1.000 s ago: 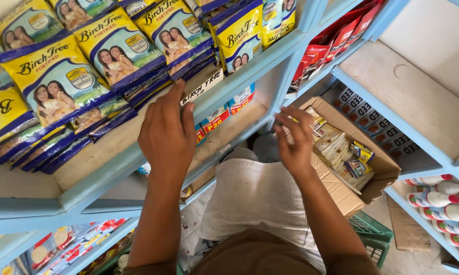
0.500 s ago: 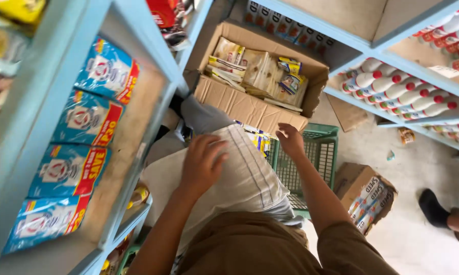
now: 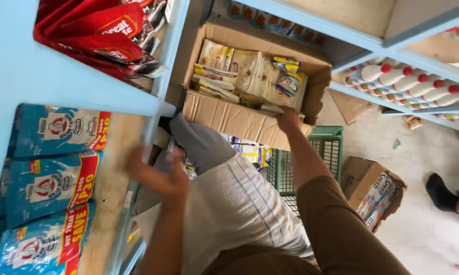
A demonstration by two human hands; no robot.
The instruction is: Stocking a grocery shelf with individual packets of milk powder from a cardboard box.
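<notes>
Right hand (image 3: 289, 120) reaches the open cardboard box (image 3: 229, 118) packed with cream and yellow sachets (image 3: 250, 74), grip hidden. Left hand (image 3: 158, 175), blurred, grip unclear, beside the blue shelf's (image 3: 61, 89) blue pouches (image 3: 48, 186).

Light-blue shelving (image 3: 86, 97) fills left of frame: red packets (image 3: 102, 30) upper left, blue pouches (image 3: 51, 183) lower left. Right shelf (image 3: 418, 114): white red-capped bottles (image 3: 402, 84). Pale floor (image 3: 423, 224) lower right: small carton (image 3: 374, 191), green crate (image 3: 316, 153).
</notes>
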